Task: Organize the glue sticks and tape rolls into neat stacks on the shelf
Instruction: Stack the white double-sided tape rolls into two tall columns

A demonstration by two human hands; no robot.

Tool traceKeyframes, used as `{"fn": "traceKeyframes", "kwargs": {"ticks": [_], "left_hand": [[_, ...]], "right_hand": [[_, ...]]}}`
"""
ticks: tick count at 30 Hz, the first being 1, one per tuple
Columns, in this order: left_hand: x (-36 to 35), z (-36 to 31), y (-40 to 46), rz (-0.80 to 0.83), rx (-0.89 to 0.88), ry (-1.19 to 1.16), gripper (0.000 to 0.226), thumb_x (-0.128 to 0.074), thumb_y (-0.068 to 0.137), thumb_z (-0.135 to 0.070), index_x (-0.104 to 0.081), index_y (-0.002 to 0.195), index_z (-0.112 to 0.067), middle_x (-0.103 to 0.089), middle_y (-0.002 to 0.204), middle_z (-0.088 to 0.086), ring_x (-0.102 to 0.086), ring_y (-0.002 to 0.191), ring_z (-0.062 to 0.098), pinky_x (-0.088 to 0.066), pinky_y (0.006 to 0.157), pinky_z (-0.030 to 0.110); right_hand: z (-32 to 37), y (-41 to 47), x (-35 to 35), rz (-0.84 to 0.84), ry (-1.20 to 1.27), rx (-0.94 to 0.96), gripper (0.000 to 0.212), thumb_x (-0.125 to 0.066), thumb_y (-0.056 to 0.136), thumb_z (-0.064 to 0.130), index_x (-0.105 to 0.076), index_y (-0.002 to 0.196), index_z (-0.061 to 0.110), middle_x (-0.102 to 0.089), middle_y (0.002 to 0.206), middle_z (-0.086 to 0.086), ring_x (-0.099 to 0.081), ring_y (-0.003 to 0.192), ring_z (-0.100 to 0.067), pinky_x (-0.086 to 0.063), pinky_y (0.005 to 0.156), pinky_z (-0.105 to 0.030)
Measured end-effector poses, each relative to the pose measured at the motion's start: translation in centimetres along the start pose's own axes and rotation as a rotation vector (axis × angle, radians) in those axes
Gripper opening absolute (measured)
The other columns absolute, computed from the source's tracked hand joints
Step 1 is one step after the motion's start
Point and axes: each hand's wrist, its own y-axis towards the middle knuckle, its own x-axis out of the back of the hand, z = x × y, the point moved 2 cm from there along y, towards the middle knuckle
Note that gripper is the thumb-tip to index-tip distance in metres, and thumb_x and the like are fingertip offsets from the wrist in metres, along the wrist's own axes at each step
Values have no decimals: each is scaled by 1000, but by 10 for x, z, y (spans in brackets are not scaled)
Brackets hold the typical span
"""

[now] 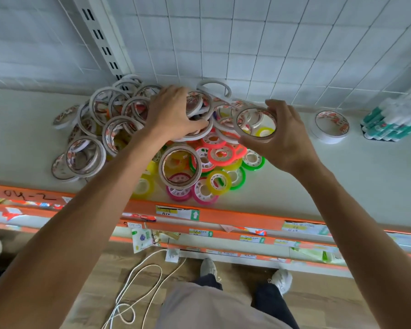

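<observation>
Right hand (282,141) held a small stack of white double-sided tape rolls (255,123) clear of the heap, thumb under the near rim, fingers curled over the far side. I judged I was gripping it across the rim so the rolls stayed lined up as one column.

Left hand (176,112) was down in the pile, fingers curled round another white roll (199,110) near the top. It looked like I was picking out one of the same kind to add to the stack.

The pile (152,138) lay in the middle of the shelf (342,181). White rolls lay tumbled at the back and left, many tilted or on edge. Small coloured rolls (214,181) in pink, yellow and green lay flat toward the front edge.

One white stack (331,125) stood upright to the right, well apart from the heap. I took that as the start of the tidy row.

The glue sticks (389,122) lay bundled at the far right against the back panel, not yet handled.

Most of the sorting remained, by my reckoning.

Orange price rail (223,214) ran along the shelf front. A white cord (138,281) lay looped on the floor.
</observation>
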Motion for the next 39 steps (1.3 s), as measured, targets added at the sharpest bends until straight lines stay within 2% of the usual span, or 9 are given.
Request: {"fn": "traceKeyframes", "kwargs": {"ticks": [3,7,14,18,22,24,27,32,39], "left_hand": [[9,-9,-9,-82,27,-45,86,-78,71,-62,-52,134,-9,-55,132,11,-52,121,31,-40,101,45],[17,-40,-34,-194,-16,-183,87,-82,72,-53,-49,140,-9,-49,134,11,-48,125,28,-39,103,37],[-25,-138,-48,-70,-156,-329,83,-86,72,-44,-49,139,-9,-51,138,8,-43,128,21,-28,99,20],[-49,-177,-44,-46,-205,-335,82,-86,69,-44,-52,134,-7,-56,130,10,-48,120,22,-31,94,21],[-71,-203,-41,-33,-180,-354,87,-80,67,-49,-54,135,0,-58,127,15,-52,120,28,-34,100,25],[-86,-215,-45,-21,-147,-386,87,-71,68,-54,-54,134,-1,-59,127,15,-52,120,29,-33,101,23],[-111,-228,-56,66,-64,-443,88,-73,68,-52,-51,138,-3,-56,131,13,-47,124,26,-28,102,19],[-130,-232,-62,40,25,-465,95,-68,64,-60,-49,140,-6,-54,135,10,-48,127,26,-35,108,30],[-129,-228,-58,65,5,-446,96,-87,67,-46,-44,145,-11,-52,137,4,-48,127,21,-34,104,27]], "right_hand": [[-11,-5,4,-4,16,14,89,-87,66,49,-43,139,22,-50,131,-3,-47,126,-21,-37,101,-24],[-40,-22,19,-38,40,11,89,-88,65,46,-46,137,19,-51,125,-4,-51,120,-23,-42,105,-33],[-112,-35,69,-145,24,-49,83,-86,69,43,-45,137,20,-52,132,-5,-47,121,-24,-39,102,-29],[-148,-22,93,-217,10,-91,84,-88,68,36,-45,136,12,-50,131,-10,-44,123,-26,-35,103,-27],[-172,0,99,-164,-18,-81,92,-88,69,40,-40,143,12,-45,137,-10,-40,128,-26,-34,108,-33],[-179,10,95,-139,-14,-65,95,-86,70,43,-37,145,14,-44,139,-8,-39,130,-26,-35,110,-37],[-185,21,86,-142,22,-55,97,-87,69,44,-36,146,14,-44,140,-8,-40,131,-25,-34,112,-37],[-191,34,79,-155,53,-63,96,-86,69,45,-37,145,14,-45,140,-8,-41,131,-25,-34,111,-36],[-196,38,77,-141,86,-62,96,-86,71,42,-35,147,15,-42,142,-7,-42,130,-23,-31,105,-24]]}}
